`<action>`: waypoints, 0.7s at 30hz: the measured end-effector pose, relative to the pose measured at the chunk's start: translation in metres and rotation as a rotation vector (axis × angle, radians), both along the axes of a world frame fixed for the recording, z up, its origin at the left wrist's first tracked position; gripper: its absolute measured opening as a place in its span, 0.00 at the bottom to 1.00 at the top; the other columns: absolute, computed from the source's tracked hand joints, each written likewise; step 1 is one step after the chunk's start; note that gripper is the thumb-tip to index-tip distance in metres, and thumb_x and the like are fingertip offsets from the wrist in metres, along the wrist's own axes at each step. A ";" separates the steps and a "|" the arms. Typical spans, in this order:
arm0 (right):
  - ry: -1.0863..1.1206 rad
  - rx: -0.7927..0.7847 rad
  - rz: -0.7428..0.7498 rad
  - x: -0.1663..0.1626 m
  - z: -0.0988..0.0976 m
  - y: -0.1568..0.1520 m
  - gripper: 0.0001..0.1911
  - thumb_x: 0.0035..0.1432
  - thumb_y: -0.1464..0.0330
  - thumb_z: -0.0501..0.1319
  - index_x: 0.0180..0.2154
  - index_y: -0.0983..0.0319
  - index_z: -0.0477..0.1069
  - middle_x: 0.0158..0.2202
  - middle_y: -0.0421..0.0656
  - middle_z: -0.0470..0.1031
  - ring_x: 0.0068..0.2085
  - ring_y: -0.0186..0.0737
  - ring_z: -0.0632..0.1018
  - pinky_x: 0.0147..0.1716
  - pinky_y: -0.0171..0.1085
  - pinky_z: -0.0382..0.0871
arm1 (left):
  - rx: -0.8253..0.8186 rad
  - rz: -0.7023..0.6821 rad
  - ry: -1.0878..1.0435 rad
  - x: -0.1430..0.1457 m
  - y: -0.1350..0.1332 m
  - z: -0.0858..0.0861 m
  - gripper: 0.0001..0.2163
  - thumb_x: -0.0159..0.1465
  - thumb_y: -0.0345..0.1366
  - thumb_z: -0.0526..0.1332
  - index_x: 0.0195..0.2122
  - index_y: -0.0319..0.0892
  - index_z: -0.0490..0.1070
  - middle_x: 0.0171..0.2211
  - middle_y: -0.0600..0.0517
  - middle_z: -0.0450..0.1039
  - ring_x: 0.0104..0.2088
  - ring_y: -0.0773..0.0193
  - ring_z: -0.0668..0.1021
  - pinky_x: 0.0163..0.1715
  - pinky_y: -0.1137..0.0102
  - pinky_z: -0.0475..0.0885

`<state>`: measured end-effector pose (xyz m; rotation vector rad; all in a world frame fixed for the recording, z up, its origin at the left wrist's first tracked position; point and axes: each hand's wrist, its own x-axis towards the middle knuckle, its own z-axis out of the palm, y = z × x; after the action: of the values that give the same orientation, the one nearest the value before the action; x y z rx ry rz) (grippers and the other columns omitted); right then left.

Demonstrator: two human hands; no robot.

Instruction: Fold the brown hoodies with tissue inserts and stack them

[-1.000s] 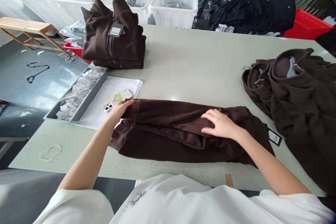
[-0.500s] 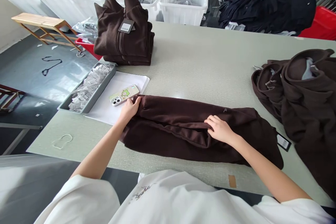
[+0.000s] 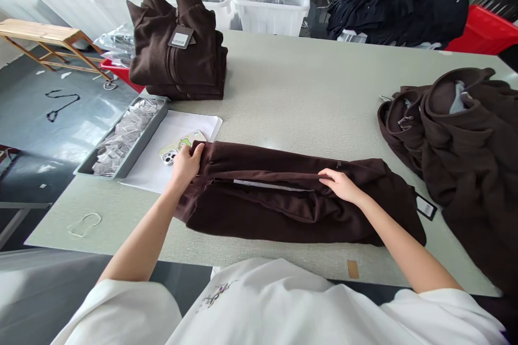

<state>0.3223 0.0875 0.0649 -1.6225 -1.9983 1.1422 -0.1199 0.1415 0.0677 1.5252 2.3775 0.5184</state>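
A dark brown jacket (image 3: 259,221) lies folded lengthwise across the table in front of me, with a black-edged hang tag (image 3: 426,207) at its right end. My left hand (image 3: 188,163) is closed on the jacket's far left corner. Farther right, my right hand (image 3: 340,183) pinches a front edge of the cloth and holds it slightly raised. Below that edge a long slit gapes, and a pale strip shows inside. A small logo marks the cloth beyond my right hand. Just behind my left hand, a phone (image 3: 168,156) rests on white paper (image 3: 151,172).
A grey tray (image 3: 121,172) of small packets sits at the table's left edge. Behind it stands a stack of folded brown jackets (image 3: 182,64). More brown garments (image 3: 461,145) are heaped at the right. White bins (image 3: 271,11) line the far side.
My right hand has lifted the cloth edge and drawn it away from me, so the slit has opened and shows the pale strip. My left hand keeps its grip on the corner.
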 end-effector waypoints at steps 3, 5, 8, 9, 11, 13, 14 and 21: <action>-0.009 -0.020 0.012 -0.002 -0.009 0.004 0.11 0.56 0.60 0.54 0.37 0.58 0.68 0.38 0.41 0.74 0.41 0.42 0.73 0.44 0.41 0.65 | -0.130 -0.020 0.010 -0.006 0.001 -0.013 0.18 0.61 0.53 0.48 0.33 0.41 0.64 0.35 0.40 0.72 0.40 0.47 0.74 0.36 0.62 0.68; -0.034 -0.015 -0.006 -0.004 -0.012 0.006 0.11 0.56 0.60 0.53 0.37 0.58 0.68 0.37 0.41 0.74 0.40 0.42 0.73 0.44 0.41 0.64 | -0.183 -0.025 0.012 -0.007 0.001 -0.018 0.20 0.62 0.53 0.48 0.37 0.40 0.64 0.38 0.38 0.72 0.42 0.45 0.74 0.38 0.60 0.68; -0.047 -0.012 -0.026 -0.006 -0.012 0.007 0.12 0.58 0.59 0.52 0.37 0.58 0.67 0.36 0.41 0.74 0.39 0.42 0.74 0.43 0.41 0.64 | -0.190 -0.011 0.092 -0.003 -0.003 -0.012 0.22 0.62 0.52 0.48 0.42 0.36 0.64 0.41 0.35 0.71 0.44 0.42 0.73 0.40 0.57 0.68; -0.042 -0.017 -0.027 -0.006 -0.011 0.007 0.12 0.58 0.59 0.51 0.36 0.59 0.67 0.36 0.41 0.74 0.39 0.41 0.74 0.42 0.40 0.65 | -0.144 -0.022 0.154 0.000 -0.006 -0.007 0.21 0.62 0.50 0.49 0.43 0.36 0.64 0.42 0.34 0.69 0.46 0.41 0.72 0.42 0.56 0.67; -0.040 -0.024 -0.031 -0.007 -0.009 0.007 0.14 0.60 0.58 0.50 0.34 0.60 0.67 0.35 0.41 0.74 0.38 0.41 0.74 0.41 0.39 0.65 | 0.025 -0.091 0.279 0.012 -0.012 0.007 0.18 0.62 0.46 0.51 0.44 0.35 0.64 0.46 0.34 0.67 0.50 0.42 0.69 0.47 0.55 0.64; -0.074 -0.008 -0.035 -0.009 -0.007 0.007 0.17 0.61 0.57 0.49 0.30 0.61 0.67 0.31 0.41 0.74 0.35 0.40 0.74 0.37 0.37 0.65 | 0.188 -0.248 0.306 0.032 -0.019 0.020 0.15 0.62 0.43 0.52 0.44 0.37 0.65 0.45 0.37 0.67 0.51 0.46 0.68 0.50 0.58 0.63; -0.113 0.011 -0.040 -0.011 -0.007 0.007 0.18 0.62 0.57 0.48 0.29 0.61 0.66 0.29 0.41 0.73 0.33 0.40 0.74 0.35 0.37 0.65 | 0.222 -0.366 0.272 0.044 -0.021 0.024 0.15 0.62 0.43 0.52 0.44 0.38 0.65 0.44 0.40 0.68 0.50 0.49 0.69 0.50 0.60 0.63; -0.517 0.205 -0.126 -0.027 -0.016 0.000 0.12 0.64 0.61 0.49 0.39 0.60 0.67 0.38 0.44 0.74 0.35 0.40 0.75 0.29 0.34 0.61 | -0.240 -0.822 0.254 0.112 -0.014 -0.007 0.16 0.67 0.43 0.43 0.46 0.41 0.64 0.34 0.46 0.73 0.36 0.54 0.76 0.34 0.66 0.67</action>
<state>0.2957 0.0870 0.0488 -2.0430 -2.1758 0.4798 -0.0079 0.1272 0.0602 2.3151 1.6299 -0.1486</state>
